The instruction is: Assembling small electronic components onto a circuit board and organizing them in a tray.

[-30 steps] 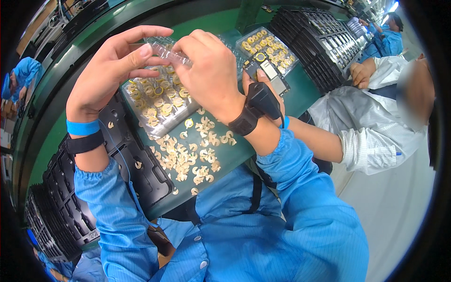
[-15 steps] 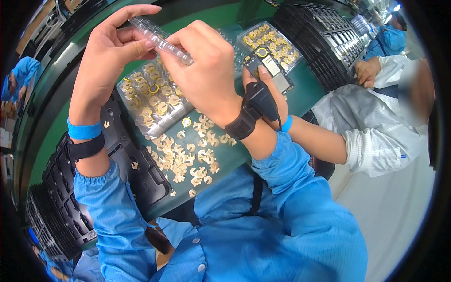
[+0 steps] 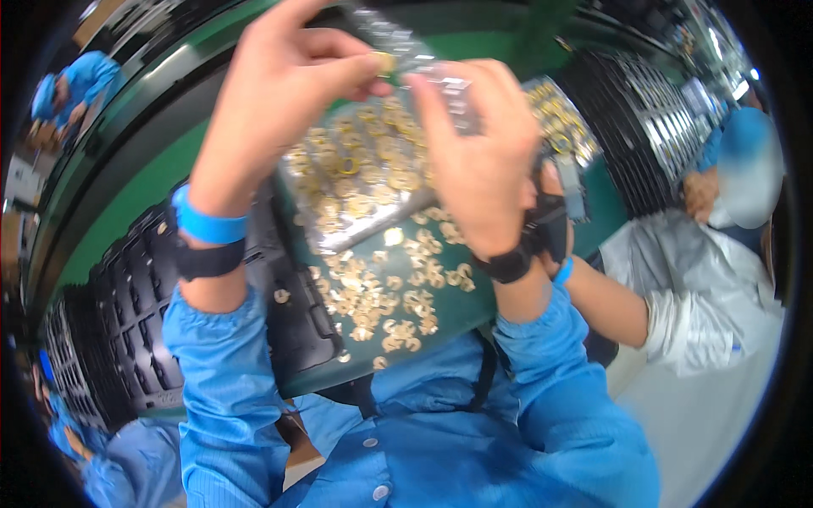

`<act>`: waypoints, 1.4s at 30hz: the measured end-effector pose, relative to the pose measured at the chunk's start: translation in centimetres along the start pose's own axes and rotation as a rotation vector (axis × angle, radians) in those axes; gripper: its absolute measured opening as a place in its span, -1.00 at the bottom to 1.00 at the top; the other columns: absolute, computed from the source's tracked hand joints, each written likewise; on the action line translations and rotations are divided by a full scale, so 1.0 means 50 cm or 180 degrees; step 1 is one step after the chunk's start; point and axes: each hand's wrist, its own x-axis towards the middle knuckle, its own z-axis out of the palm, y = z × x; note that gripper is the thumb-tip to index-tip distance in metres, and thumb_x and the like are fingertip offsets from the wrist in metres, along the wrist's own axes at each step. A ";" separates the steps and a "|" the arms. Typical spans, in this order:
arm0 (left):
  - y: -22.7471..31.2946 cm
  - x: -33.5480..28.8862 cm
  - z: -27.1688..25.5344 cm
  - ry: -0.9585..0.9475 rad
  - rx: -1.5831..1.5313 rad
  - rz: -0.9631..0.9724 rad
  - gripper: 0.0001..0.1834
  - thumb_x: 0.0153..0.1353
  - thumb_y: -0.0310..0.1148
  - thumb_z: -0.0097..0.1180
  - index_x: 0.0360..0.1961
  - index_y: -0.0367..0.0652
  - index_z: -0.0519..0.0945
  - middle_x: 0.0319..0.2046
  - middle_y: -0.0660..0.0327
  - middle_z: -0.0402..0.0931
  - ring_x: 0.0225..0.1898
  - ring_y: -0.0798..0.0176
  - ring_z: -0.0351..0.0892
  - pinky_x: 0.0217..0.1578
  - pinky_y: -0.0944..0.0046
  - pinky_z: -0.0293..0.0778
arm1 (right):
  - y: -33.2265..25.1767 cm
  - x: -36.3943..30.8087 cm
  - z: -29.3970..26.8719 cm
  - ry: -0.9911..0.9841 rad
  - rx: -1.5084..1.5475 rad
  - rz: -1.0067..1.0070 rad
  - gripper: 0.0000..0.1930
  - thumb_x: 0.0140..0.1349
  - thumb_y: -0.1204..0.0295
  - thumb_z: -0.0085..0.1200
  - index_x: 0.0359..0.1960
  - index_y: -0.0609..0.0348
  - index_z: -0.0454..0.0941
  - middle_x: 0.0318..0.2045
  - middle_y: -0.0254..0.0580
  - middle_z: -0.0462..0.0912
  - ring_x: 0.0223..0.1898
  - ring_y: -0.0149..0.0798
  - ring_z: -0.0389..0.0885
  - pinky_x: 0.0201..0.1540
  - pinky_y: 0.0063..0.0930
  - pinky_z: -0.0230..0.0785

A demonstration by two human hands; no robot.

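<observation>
The clear ridged plastic sheet (image 3: pixel 394 35), raised above a clear tray (image 3: pixel 377 227) of round yellow-rimmed parts (image 3: pixel 349 165), looks light, bendy and slippery, best taken by its edges, the right hand (image 3: pixel 487 140) gripping its right end and the left hand (image 3: pixel 292 85) pinching a small yellow piece (image 3: pixel 385 63).

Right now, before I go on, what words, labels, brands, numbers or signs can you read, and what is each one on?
None can be read in this view.
Clear plastic strip in the right hand: blurred, no lettering to be made out.
Yellow part in the left hand: too small and blurred.
Black trays at the left: any marking is too blurred.
</observation>
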 end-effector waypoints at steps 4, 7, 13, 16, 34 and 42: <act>-0.007 0.009 -0.016 0.0003 -0.0084 -0.0619 -0.11 0.33 -0.60 0.32 0.59 -0.39 0.11 -0.31 0.01 0.75 -0.30 0.27 0.74 -0.23 0.33 0.68 | 0.003 0.008 -0.007 0.0091 -0.0062 0.0214 -0.84 0.28 0.53 0.41 -0.16 0.28 0.71 -0.26 -0.11 0.72 -0.25 -0.15 0.71 -0.15 -0.34 0.52; -0.026 -0.010 -0.041 0.0079 0.0417 -0.0441 -0.29 0.23 -0.53 0.30 0.45 -0.29 0.46 -0.30 0.08 0.77 -0.25 0.28 0.77 -0.16 0.28 0.68 | -0.007 0.016 -0.008 0.0056 -0.0075 0.0436 -0.86 0.36 0.55 0.35 -0.10 0.30 0.72 -0.20 -0.17 0.74 -0.18 -0.30 0.72 -0.06 -0.43 0.54; -0.098 -0.010 -0.056 -0.0364 0.1596 -0.0112 -0.74 0.10 -0.57 0.13 -0.24 -0.43 0.78 -0.36 -0.26 0.74 -0.30 -0.15 0.82 -0.18 0.01 0.71 | -0.057 -0.010 -0.040 -0.0059 0.0049 0.1018 -0.77 0.47 0.63 0.18 0.09 0.43 0.68 0.04 -0.11 0.76 0.04 -0.32 0.70 0.15 -0.43 0.53; -0.109 -0.019 -0.040 0.0030 0.1726 -0.0173 -0.82 0.02 -0.55 0.22 -0.37 -0.44 0.76 -0.33 -0.36 0.70 -0.20 -0.33 0.78 -0.10 -0.09 0.71 | -0.085 -0.004 -0.069 -0.0457 -0.0391 0.0881 -0.73 0.53 0.60 0.10 0.16 0.47 0.65 0.07 -0.05 0.75 0.06 -0.27 0.71 0.20 -0.45 0.51; -0.157 0.005 -0.080 -0.0756 0.2046 -0.0508 -0.82 0.14 -0.47 0.38 -0.23 -0.30 0.79 -0.42 0.13 0.75 -0.45 0.29 0.71 -0.35 0.23 0.65 | -0.123 0.032 -0.410 -0.4572 0.0596 0.1820 -0.65 0.12 0.38 0.60 -0.13 0.20 0.71 -0.40 -0.20 0.76 -0.42 -0.26 0.73 -0.33 -0.42 0.51; -0.132 0.000 -0.040 -0.0575 0.2280 -0.0453 -0.81 0.11 -0.51 0.35 -0.22 -0.29 0.83 -0.34 -0.03 0.78 -0.29 0.06 0.79 -0.14 0.13 0.68 | -0.076 -0.163 -0.538 -0.4083 -0.1657 0.2530 -0.70 0.25 0.28 0.36 -0.16 0.29 0.73 -0.38 0.22 0.73 -0.25 0.24 0.74 -0.17 0.03 0.56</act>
